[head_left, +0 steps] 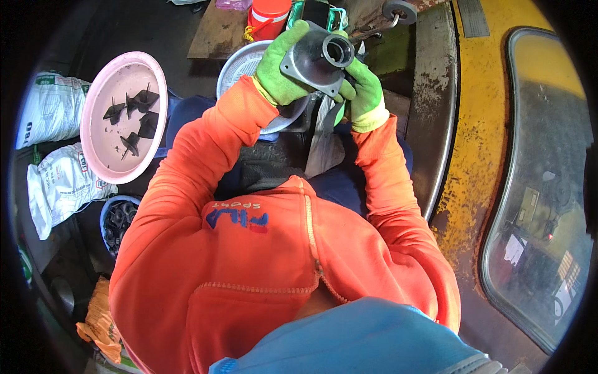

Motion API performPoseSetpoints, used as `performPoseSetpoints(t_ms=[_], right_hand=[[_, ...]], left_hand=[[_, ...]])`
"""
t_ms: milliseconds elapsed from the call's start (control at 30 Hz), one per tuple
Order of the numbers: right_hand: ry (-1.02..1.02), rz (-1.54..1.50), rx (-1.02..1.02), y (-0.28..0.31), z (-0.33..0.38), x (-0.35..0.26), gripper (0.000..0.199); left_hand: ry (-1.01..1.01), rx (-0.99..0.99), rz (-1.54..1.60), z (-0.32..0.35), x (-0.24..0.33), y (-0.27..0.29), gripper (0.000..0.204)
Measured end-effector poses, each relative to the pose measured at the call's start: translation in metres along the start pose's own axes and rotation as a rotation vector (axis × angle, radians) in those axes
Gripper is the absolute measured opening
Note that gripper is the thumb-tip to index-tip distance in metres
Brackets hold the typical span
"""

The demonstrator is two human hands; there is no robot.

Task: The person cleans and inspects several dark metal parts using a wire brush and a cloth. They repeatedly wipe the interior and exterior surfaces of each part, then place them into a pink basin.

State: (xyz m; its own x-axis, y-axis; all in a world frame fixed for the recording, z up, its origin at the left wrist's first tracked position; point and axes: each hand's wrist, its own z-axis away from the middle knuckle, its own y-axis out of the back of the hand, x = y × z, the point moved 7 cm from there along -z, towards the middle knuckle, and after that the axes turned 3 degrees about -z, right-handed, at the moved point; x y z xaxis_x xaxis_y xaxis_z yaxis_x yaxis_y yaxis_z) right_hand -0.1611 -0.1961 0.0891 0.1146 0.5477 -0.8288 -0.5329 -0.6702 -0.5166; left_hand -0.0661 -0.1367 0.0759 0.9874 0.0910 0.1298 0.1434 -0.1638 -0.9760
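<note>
I hold a dark grey flanged housing (311, 59) up in front of me with both gloved hands. It has a squarish plate with corner holes, and its round open neck is turned toward me. My left hand (278, 70), in a green glove, is closed on the plate's left side. On the right edge, beside the neck, my right hand (366, 90) grips it in the same kind of glove; some of its fingers are hidden behind the part. Below the housing hangs a pale grey strip (324, 140); I cannot tell its kind or whether a hand touches it.
Beyond my left hand sits a pale perforated basket (240, 67). A pink basin (160, 103) with several dark finned pieces stands at left, beside white sacks (62, 181) and a blue tub (104, 218) of black parts. A red jug (269, 25) is ahead; a yellow machine panel (476, 124) rises at right.
</note>
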Motion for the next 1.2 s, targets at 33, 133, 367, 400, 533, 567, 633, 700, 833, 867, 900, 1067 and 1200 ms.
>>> performPoseSetpoints(t_ms=[33, 133, 367, 400, 533, 567, 633, 700, 833, 867, 900, 1067, 1200], right_hand=[[0.014, 0.004, -0.008, -0.001, -0.003, 0.002, 0.026], [0.107, 0.246, 0.234, 0.013, -0.01, -0.006, 0.035], [0.164, 0.517, 0.282, 0.029, 0.007, -0.04, 0.024], [0.149, 0.613, 0.213, 0.027, 0.006, -0.037, 0.023], [0.374, 0.945, 0.019, 0.015, 0.001, -0.036, 0.021], [0.467, 1.032, -0.017, 0.01, 0.001, -0.037, 0.022], [0.443, 1.058, -0.003, 0.011, -0.004, -0.035, 0.022], [0.459, 1.109, 0.011, 0.009, -0.004, -0.037, 0.022], [0.5, 1.217, 0.02, -0.001, -0.001, -0.044, 0.023], [0.523, 1.245, 0.009, -0.005, 0.0, -0.045, 0.023], [0.536, 1.266, -0.008, -0.008, 0.0, -0.045, 0.023], [0.501, 1.237, -0.021, -0.01, -0.002, -0.039, 0.026], [0.545, 1.191, -0.051, -0.013, -0.003, -0.033, 0.029]], left_hand=[[0.04, -0.072, 0.103, 0.001, -0.006, -0.002, 0.056], [0.046, -0.044, 0.165, 0.002, -0.009, 0.005, 0.06], [0.046, 0.133, -0.112, -0.003, 0.015, 0.021, 0.052], [0.049, 0.13, -0.132, -0.002, 0.018, 0.021, 0.051], [0.08, 0.188, -0.093, 0.0, 0.02, 0.018, 0.047], [0.093, 0.186, -0.075, 0.002, 0.019, 0.015, 0.045], [0.117, 0.185, -0.038, 0.005, 0.016, 0.006, 0.043], [0.03, 0.387, -0.09, 0.008, 0.018, 0.012, 0.036], [0.143, 0.212, -0.053, 0.004, 0.011, -0.006, 0.034], [0.143, 0.173, -0.071, 0.003, 0.013, -0.009, 0.034], [0.156, 0.162, -0.072, 0.002, 0.013, -0.008, 0.034], [0.053, 0.172, -0.169, -0.004, 0.025, -0.001, 0.035], [-0.138, 0.153, -0.263, -0.006, 0.033, -0.006, 0.042]])
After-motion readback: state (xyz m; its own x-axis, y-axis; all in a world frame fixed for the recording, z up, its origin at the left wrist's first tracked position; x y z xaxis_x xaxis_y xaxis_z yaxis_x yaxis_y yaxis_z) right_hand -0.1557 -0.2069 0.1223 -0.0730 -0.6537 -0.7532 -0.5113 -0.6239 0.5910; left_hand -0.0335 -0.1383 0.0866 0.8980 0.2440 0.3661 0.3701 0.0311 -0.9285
